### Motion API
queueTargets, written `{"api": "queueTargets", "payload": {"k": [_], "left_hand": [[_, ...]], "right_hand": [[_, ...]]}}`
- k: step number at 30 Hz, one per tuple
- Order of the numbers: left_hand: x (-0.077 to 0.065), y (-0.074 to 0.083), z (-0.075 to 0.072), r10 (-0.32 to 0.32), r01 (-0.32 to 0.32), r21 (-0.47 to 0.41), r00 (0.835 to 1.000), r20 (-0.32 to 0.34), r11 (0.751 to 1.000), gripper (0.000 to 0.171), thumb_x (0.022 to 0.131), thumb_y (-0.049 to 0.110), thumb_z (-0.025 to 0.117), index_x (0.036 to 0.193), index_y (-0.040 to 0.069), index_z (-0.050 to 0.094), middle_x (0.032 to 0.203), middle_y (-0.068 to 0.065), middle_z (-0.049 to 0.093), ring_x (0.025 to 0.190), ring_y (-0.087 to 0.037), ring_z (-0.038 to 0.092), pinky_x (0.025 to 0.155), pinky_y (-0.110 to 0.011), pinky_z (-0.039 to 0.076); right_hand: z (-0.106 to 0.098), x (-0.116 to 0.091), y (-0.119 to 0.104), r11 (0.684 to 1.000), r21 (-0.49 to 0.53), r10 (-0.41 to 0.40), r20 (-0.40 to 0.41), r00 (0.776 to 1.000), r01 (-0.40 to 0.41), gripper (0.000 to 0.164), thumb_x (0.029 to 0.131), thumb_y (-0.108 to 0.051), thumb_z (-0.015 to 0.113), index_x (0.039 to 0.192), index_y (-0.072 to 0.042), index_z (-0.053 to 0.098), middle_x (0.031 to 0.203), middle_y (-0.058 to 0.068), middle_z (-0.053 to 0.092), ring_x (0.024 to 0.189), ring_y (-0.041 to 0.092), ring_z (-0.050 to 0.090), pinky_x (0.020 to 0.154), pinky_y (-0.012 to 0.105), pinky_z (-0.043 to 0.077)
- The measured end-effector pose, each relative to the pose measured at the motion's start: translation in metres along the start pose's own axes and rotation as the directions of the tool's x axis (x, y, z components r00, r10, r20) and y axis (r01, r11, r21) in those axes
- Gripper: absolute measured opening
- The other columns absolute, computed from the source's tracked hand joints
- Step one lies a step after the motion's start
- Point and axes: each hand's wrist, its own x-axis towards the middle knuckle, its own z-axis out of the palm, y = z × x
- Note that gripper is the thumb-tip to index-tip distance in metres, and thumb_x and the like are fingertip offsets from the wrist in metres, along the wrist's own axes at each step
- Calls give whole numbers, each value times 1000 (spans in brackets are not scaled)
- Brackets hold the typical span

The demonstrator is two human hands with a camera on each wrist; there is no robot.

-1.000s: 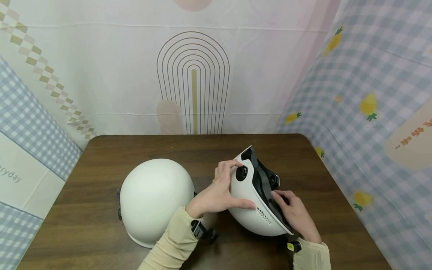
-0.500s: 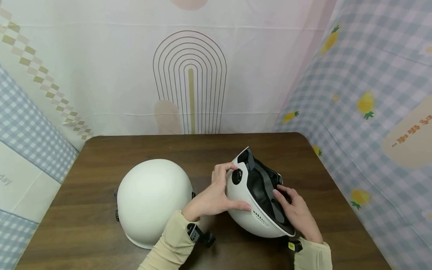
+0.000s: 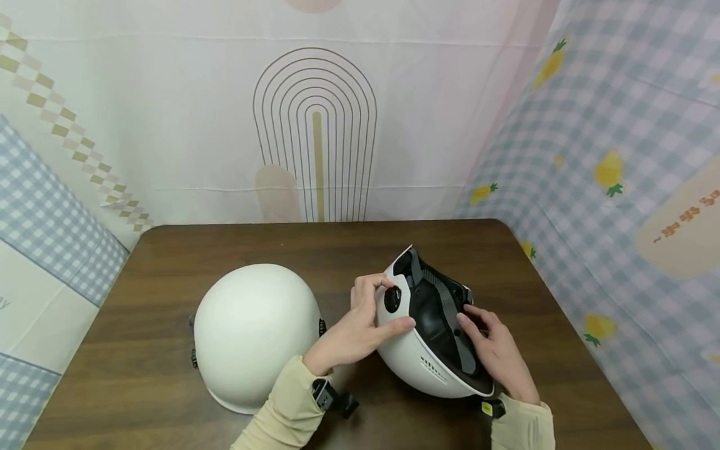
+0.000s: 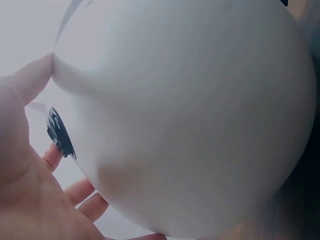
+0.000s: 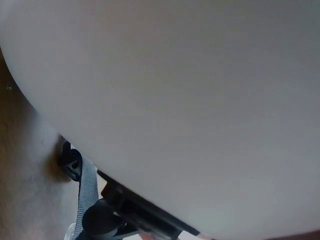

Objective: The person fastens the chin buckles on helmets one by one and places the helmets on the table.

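Two white helmets are on the table in the head view. My left hand holds the tilted right-hand helmet by its side, thumb at the rim and a fingertip by the round black knob. In the left wrist view that knob sits between the thumb and the other fingers. At the opening's right edge, my right hand grips the same helmet, thumb over the dark lining. A grey strap with black fittings hangs below the shell in the right wrist view.
The other white helmet stands dome up at the left, close by my left forearm. Under both is a dark brown wooden table. Patterned cloth hangs behind the table and along its sides.
The held helmet has turned so that its opening and dark lining show more. My left thumb has moved up the shell to the rim. The other helmet stays put.
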Motion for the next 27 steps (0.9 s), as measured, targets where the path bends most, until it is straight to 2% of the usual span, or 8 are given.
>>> {"api": "queueTargets", "payload": {"k": [7, 11, 14, 19, 22, 27], "left_hand": [[0, 2, 0, -19, 19, 0, 1000, 0, 1000, 56, 92, 43, 64, 128, 17, 30, 128, -4, 27, 129, -21, 22, 105, -37, 30], [-2, 4, 1, -46, 46, 0, 999, 7, 999, 55, 92, 43, 62, 127, 14, 30, 129, -8, 26, 130, -21, 21, 106, -37, 29], [-3, 4, 1, -58, 58, 1, 998, 18, 998, 62, 92, 42, 60, 135, 12, 26, 132, -9, 25, 131, -21, 20, 106, -37, 30], [-5, 3, 2, -57, 57, 26, 998, 30, 998, 73, 90, 36, 58, 149, 18, 19, 136, -8, 24, 130, -19, 21, 104, -38, 32], [-6, 2, 1, -65, 64, 38, 998, 25, 997, 70, 89, 33, 58, 149, 21, 24, 135, -7, 24, 129, -18, 23, 102, -39, 35], [-9, 0, -1, -86, 85, 45, 996, 18, 995, 67, 88, 32, 57, 147, 19, 27, 133, -6, 24, 126, -19, 25, 98, -38, 38]], "right_hand": [[-2, 0, -1, 1000, 4, -6, 12, 1000, 6, 67, 98, -56, 44, 143, -6, 46, 140, 21, 44, 124, 37, 47, 97, 54, 39], [-4, 0, -1, 1000, -5, -14, -9, 1000, 14, 65, 98, -55, 45, 142, -6, 48, 133, 19, 49, 119, 34, 50, 95, 51, 40], [-6, 0, -1, 999, -19, -27, -39, 999, 26, 64, 99, -54, 46, 140, -5, 49, 127, 17, 52, 116, 31, 51, 94, 49, 40], [-9, 0, -2, 998, -34, -56, -63, 996, 54, 62, 99, -51, 46, 139, -4, 51, 126, 16, 53, 114, 31, 52, 94, 48, 40], [-9, -1, -3, 997, -37, -67, -65, 996, 65, 61, 99, -50, 47, 139, -5, 51, 127, 16, 53, 115, 31, 52, 94, 48, 40], [-10, -1, -3, 996, -34, -81, -60, 995, 79, 59, 100, -49, 47, 139, -6, 52, 128, 15, 53, 118, 31, 51, 95, 49, 40]]}}
